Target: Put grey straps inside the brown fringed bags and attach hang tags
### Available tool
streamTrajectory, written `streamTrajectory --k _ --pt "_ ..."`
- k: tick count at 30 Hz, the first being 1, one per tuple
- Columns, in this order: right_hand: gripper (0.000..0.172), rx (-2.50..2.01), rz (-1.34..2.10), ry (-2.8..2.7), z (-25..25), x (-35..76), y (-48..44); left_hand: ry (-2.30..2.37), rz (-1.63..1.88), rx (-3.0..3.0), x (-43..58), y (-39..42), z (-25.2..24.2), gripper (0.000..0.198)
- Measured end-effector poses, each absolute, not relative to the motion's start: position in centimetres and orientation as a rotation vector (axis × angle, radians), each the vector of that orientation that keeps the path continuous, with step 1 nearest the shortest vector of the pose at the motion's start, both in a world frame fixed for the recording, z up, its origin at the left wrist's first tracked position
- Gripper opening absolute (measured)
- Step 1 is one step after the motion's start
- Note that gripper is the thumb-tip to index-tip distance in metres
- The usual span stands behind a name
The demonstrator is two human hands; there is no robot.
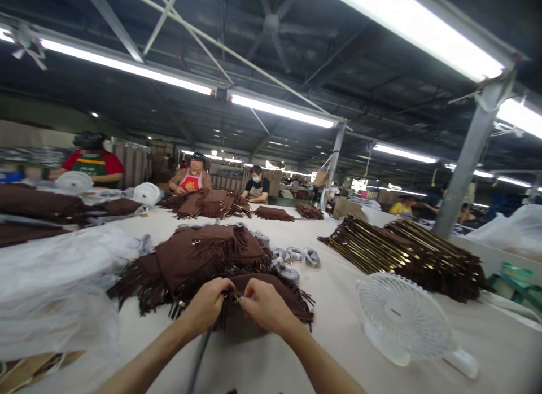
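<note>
A dark brown fringed bag [271, 284] lies at the near edge of a pile, right under both hands. My left hand [207, 305] pinches its front edge with thumb and fingertips together. Close beside it, my right hand [267, 305] is also closed in a pinch at that edge. Between the two sits a small gold-coloured metal fitting [236, 297]; its details are too small to make out. More brown fringed bags [212, 253] are heaped just behind. A thin dark cord [200, 357] hangs down below my left hand.
Grey wrapped coils [311, 257] lie behind the pile. On the right are a white fan [402, 315] and stacked brown pieces with gold edges [381, 250]. Clear plastic bags [63, 292] cover the left side. Several co-workers sit across the pale table [330, 337].
</note>
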State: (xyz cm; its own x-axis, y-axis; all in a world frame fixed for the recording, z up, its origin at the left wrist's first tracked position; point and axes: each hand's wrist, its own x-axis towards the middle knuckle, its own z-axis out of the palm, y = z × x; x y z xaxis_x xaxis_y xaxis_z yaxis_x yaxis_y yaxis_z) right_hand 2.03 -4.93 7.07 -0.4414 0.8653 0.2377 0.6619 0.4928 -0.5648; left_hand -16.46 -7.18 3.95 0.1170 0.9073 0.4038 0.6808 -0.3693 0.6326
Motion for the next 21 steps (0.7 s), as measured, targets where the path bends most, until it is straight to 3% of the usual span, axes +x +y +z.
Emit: streamTrajectory --k 4,8,16,21 --pt "0.007 -1.253 0.520 -2.243 7.4 1.4 -4.2 1.599 0.906 2.296 -16.3 -7.6 4.6 0.033" --pt "0.007 -1.285 0.462 -2.271 6.7 0.9 -4.2 1.920 0.580 2.565 -16.0 -7.8 3.7 0.014" --pt "0.015 -1.736 0.143 -2.296 2.7 11.3 -2.4 2.011 0.284 2.663 -21.9 -7.6 2.5 0.024" --pt "0.012 -1.729 0.000 -2.434 2.0 12.6 -3.5 1.937 0.128 2.615 -21.6 -10.0 0.6 0.028"
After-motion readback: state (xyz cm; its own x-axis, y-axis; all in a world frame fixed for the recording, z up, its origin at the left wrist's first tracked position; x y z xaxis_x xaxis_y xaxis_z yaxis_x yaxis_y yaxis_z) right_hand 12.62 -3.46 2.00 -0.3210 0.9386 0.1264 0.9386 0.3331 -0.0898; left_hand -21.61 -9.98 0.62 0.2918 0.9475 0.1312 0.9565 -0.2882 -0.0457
